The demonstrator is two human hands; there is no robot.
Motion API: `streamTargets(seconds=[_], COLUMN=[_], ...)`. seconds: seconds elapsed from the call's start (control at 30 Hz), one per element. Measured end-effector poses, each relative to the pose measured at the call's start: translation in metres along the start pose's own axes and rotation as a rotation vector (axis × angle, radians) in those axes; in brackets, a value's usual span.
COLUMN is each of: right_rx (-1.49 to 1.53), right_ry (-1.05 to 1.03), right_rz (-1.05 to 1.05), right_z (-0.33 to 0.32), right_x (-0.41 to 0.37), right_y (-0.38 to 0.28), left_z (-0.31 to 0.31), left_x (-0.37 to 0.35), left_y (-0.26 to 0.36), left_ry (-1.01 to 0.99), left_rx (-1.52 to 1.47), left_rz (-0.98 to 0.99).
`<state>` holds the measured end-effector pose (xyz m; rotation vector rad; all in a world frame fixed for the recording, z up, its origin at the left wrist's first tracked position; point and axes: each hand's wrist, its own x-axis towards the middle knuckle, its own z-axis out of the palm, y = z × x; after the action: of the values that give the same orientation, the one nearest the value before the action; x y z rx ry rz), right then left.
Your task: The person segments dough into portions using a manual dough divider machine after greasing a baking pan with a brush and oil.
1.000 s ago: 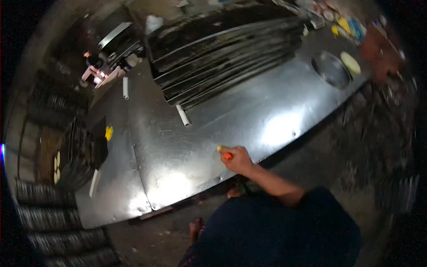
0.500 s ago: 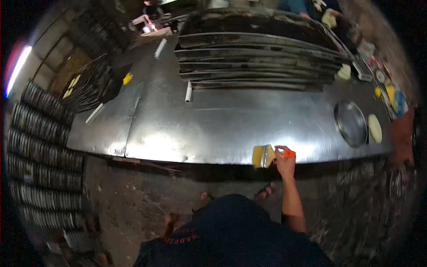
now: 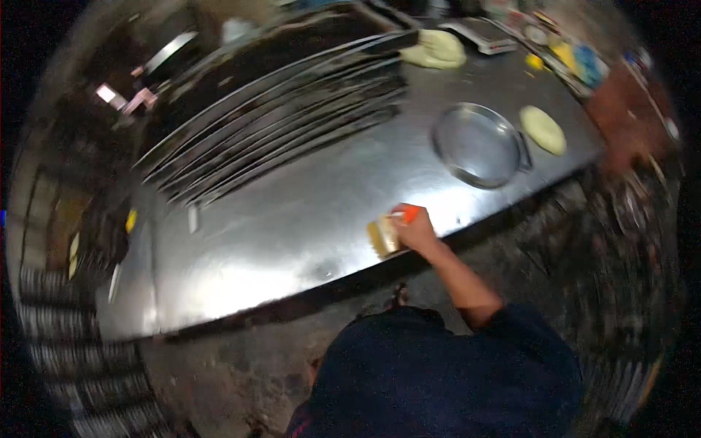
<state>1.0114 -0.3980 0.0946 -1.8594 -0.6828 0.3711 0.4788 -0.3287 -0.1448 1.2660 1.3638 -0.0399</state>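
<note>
My right hand is closed round the handle of a wide flat brush. Its pale bristles point left and lie low over the shiny metal table, near the front edge. Something orange shows at my fingers, at the handle end. To the right of the hand, further back on the table, is a round metal pan. Beside that pan lies an oval piece of pale dough. No fingers of my left hand show; my dark shirt fills the lower middle of the view.
A stack of dark metal trays covers the back left of the table. Behind the pan sit a larger dough lump and a flat scale. A white tube sticks out under the trays. Racks stand at far left.
My view has turned right and tilted, so the table now slants. My right hand still grips the brush, which is further in from the table's front edge.
</note>
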Motion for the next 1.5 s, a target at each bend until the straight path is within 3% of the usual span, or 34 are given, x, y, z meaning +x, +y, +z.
streamTargets(seconds=[0.03, 0.13, 0.2, 0.27, 0.33, 0.37, 0.4, 0.47, 0.5, 0.6, 0.67, 0.8, 0.87, 0.93, 1.0, 1.07, 1.2, 1.27, 1.37, 1.43, 1.47, 1.5], right_rx=[-0.02, 0.172, 0.036, -0.1, -0.323, -0.279, -0.229, 0.108, 0.279, 0.611, 0.824, 0.966, 0.942, 0.936, 0.953, 0.775, 0.586, 0.512, 0.127, 0.07, 0.097, 0.035], right_ry=[-0.033, 0.054, 0.11, 0.091, 0.128, 0.195, 0.269, 0.383, 0.476, 0.526, 0.515, 0.56, 0.554, 0.561, 0.561, 0.498, 0.188, -0.143, -0.342, -0.292, -0.238, -0.24], right_rz=[0.113, 0.174, 0.124, 0.048, -0.019, -0.027, -0.04, 0.182, 0.311, 0.347, 0.388, 0.386, 0.342, 0.304, 0.249, 0.221, 0.218, 0.26, -0.068, -0.149, -0.145, -0.182], right_z=[-0.016, -0.02, -0.039, -0.097, -0.129, -0.145, -0.16, -0.193, -0.207, -0.243, -0.267, -0.313, -0.336, -0.357, -0.368, -0.378, -0.35, -0.309, -0.241, -0.202, -0.184, -0.173], right_x=[-0.007, -0.03, -0.047, -0.057, -0.066, -0.07, -0.07, -0.069, -0.067, -0.07, -0.058, -0.016, 0.008, 0.029, 0.046, 0.07, 0.123, 0.146, 0.167, 0.202, 0.22, 0.245], right_y=[-0.002, 0.006, 0.02, 0.013, 0.015, 0.02, 0.025, 0.039, 0.043, 0.043, 0.05, 0.067, 0.072, 0.084, 0.088, 0.097, 0.124, 0.134, 0.119, 0.115, 0.118, 0.12], left_z=[0.01, 0.014, 0.027, 0.058, 0.088, 0.104, 0.116, 0.133, 0.139, 0.168, 0.187, 0.256, 0.309, 0.371, 0.431, 0.473, 0.497, 0.486, 0.457, 0.435, 0.428, 0.42], left_x=[-0.006, -0.008, -0.013, -0.026, -0.03, -0.034, -0.038, -0.051, -0.06, -0.043, -0.051, -0.028, -0.009, 0.024, 0.022, 0.058, 0.062, 0.053, 0.058, 0.072, 0.071, 0.068], left_y=[0.012, 0.044, 0.065, 0.087, 0.101, 0.108, 0.126, 0.166, 0.195, 0.264, 0.333, 0.442, 0.493, 0.526, 0.561, 0.569, 0.569, 0.571, 0.561, 0.535, 0.527, 0.523], left_ry=[0.012, 0.063, 0.084, 0.101, 0.125, 0.154, 0.146, 0.013, -0.007, -0.086, -0.084, -0.099, -0.016, 0.005, 0.279, 0.289, 0.296, 0.25, 0.114, 0.49, 0.496, 0.635], left_rx=[0.04, 0.155, 0.261, 0.303, 0.058, -0.168, -0.172, -0.208, -0.222, -0.257, -0.131, 0.098, 0.259, 0.238, 0.437, 0.483, 0.455, 0.345, 0.095, 0.268, 0.264, 0.34], left_rz=[0.042, 0.138, 0.176, 0.21, 0.249, 0.293, 0.289, 0.255, 0.371, 0.598, 0.574, 0.657, 0.734, 0.73, 0.852, 0.87, 0.717, 0.627, 0.541, 0.666, 0.64, 0.72])
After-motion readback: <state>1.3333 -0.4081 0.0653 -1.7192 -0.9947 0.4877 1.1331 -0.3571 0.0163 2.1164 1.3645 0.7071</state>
